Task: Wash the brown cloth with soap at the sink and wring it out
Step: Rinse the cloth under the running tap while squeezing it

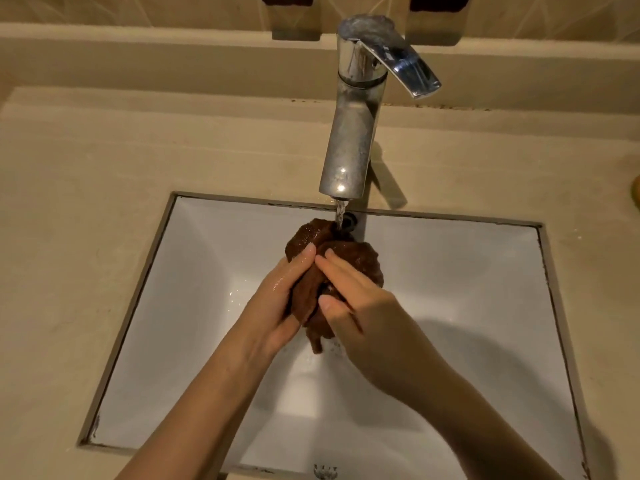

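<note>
The brown cloth [349, 258] is bunched up, wet, and pressed between both palms over the white sink basin [467, 292]. My left hand [277, 303] cups it from the left, fingers pointing up toward the tap. My right hand [360, 306] lies across it from the right, fingers over the cloth's front. A thin stream of water [341, 214] runs from the chrome faucet [349, 133] onto the cloth's top edge. A tail of cloth hangs below my hands.
A beige stone counter [86, 202] surrounds the rectangular basin. Two wall-mounted dispensers [296, 19] [436, 22] hang behind the faucet. The faucet's lever [405, 64] points right. An orange object [636, 194] peeks in at the right edge.
</note>
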Motion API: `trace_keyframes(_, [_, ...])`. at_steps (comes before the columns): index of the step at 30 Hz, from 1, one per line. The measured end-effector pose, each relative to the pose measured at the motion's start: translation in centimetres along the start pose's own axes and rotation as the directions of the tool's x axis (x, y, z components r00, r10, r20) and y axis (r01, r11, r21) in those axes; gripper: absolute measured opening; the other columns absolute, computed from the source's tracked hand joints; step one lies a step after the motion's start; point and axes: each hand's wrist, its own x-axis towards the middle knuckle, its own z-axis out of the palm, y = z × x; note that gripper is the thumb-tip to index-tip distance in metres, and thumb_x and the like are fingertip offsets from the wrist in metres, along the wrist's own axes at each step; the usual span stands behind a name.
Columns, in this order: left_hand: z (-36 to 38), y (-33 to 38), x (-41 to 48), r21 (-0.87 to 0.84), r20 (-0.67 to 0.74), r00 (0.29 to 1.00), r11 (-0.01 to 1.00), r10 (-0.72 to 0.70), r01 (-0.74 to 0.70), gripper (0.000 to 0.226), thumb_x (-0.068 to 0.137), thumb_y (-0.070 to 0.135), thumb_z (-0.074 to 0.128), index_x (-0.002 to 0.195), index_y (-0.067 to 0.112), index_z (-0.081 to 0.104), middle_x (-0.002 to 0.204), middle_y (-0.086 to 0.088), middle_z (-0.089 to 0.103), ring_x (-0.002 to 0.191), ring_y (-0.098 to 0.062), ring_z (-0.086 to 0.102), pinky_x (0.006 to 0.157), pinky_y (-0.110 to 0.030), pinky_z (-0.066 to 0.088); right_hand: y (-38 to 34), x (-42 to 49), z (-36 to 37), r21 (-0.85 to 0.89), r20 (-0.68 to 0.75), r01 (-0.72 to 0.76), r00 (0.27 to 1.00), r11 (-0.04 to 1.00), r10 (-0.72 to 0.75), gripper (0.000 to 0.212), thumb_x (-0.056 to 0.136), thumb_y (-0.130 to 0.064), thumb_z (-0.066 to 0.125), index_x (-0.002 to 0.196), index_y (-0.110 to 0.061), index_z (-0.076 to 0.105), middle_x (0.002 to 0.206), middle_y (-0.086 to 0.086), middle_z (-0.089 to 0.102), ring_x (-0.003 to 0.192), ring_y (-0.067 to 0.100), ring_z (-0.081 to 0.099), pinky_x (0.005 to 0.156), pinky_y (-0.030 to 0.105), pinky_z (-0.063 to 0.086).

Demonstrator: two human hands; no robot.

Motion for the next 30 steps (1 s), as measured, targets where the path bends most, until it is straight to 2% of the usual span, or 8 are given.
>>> trace_keyframes(2, [-0.6,-0.2,0.5,0.103,-0.036,0.999,0.995,0.014,-0.01,0.034,0.08,0.02,0.067,0.106,0.0,0.064,0.099,-0.019,0.07,0.089,-0.026,0.07,0.077,-0.033,0.058,0.1,0.3,-2.0,0.058,-0.087,-0.031,0.996,0.998,0.036,0.03,0.096,-0.024,0.044,0.119,-0.023,0.062,0.117,-0.006,0.064,0.104,-0.003,0.056,0.092,0.016,0.045])
trace_keyframes(4, [-0.6,0.0,0.7,0.174,-0.027,1.0,0.985,0.016,-0.011,0.044,0.077,0.018,0.066,0.116,-0.002,0.06,0.105,-0.021,0.068,0.092,-0.03,0.068,0.08,-0.036,0.057,1.2,1.5,-3.8,0.054,-0.242,-0.089,0.965,0.995,0.099,0.023,0.091,-0.027,0.054,0.113,-0.029,0.062,0.105,-0.01,0.062,0.092,0.002,0.055,0.076,0.008,0.045])
trace_keyframes(6, [-0.3,0.3,0.8,0.147,0.052,0.999,0.989,-0.009,0.001,0.04,0.075,0.016,0.063,0.112,0.001,0.063,0.102,-0.018,0.071,0.09,-0.029,0.069,0.079,-0.035,0.058,2.5,2.8,-4.8,0.125,-0.139,-0.143,0.977,0.982,0.16,0.043,0.084,-0.041,0.06,0.126,-0.033,0.052,0.118,-0.015,0.054,0.107,0.003,0.051,0.085,0.004,0.041])
trace_keyframes(9, [0.5,0.8,1.0,0.079,0.182,0.981,0.995,-0.068,0.055,0.034,0.073,0.019,0.072,0.104,0.005,0.07,0.101,-0.016,0.071,0.091,-0.029,0.069,0.085,-0.039,0.056,3.8,4.1,-4.5,0.526,0.172,-0.291,0.957,0.799,0.234,0.059,0.077,-0.049,0.064,0.132,-0.039,0.045,0.128,-0.01,0.058,0.114,0.006,0.058,0.097,0.028,0.049])
trace_keyframes(14, [1.8,0.5,1.2,0.063,0.078,0.997,0.998,0.003,-0.008,0.033,0.091,0.031,0.05,0.091,0.014,0.078,0.1,-0.012,0.073,0.093,-0.024,0.07,0.089,-0.036,0.054,4.4,5.1,-2.7,0.7,-0.196,-0.128,0.912,0.702,0.361,0.028,0.088,-0.016,0.062,0.115,-0.024,0.063,0.114,0.004,0.066,0.108,0.022,0.063,0.092,0.043,0.053])
trace_keyframes(20, [2.9,-1.5,0.3,-0.04,-0.066,0.996,0.998,0.053,-0.056,0.046,0.095,0.049,0.038,0.112,0.018,0.066,0.113,-0.011,0.07,0.108,-0.025,0.065,0.097,-0.042,0.049,3.5,5.4,-0.1,0.799,-0.178,-0.058,0.928,0.599,0.327,0.028,0.091,-0.02,0.053,0.112,-0.038,0.058,0.124,0.002,0.06,0.116,0.02,0.058,0.1,0.042,0.047])
trace_keyframes(24, [3.5,-1.9,0.7,0.257,-0.241,0.936,0.947,0.256,-0.193,0.029,0.092,0.041,0.051,0.113,0.026,0.064,0.108,-0.004,0.072,0.097,-0.017,0.069,0.088,-0.038,0.055,3.5,5.7,-0.4,0.775,-0.122,-0.068,0.96,0.628,0.253,0.039,0.08,-0.02,0.066,0.113,-0.037,0.056,0.115,-0.001,0.065,0.11,0.018,0.062,0.095,0.037,0.05])
trace_keyframes(30, [3.7,-2.3,0.6,0.537,-0.231,0.861,0.797,0.453,-0.276,0.017,0.093,0.037,0.049,0.101,0.033,0.064,0.097,0.006,0.072,0.086,-0.006,0.069,0.076,-0.026,0.055,3.5,5.7,-0.6,0.809,-0.168,-0.016,0.951,0.588,0.258,0.045,0.085,-0.002,0.063,0.118,-0.032,0.056,0.112,-0.002,0.068,0.105,0.014,0.065,0.088,0.029,0.053])
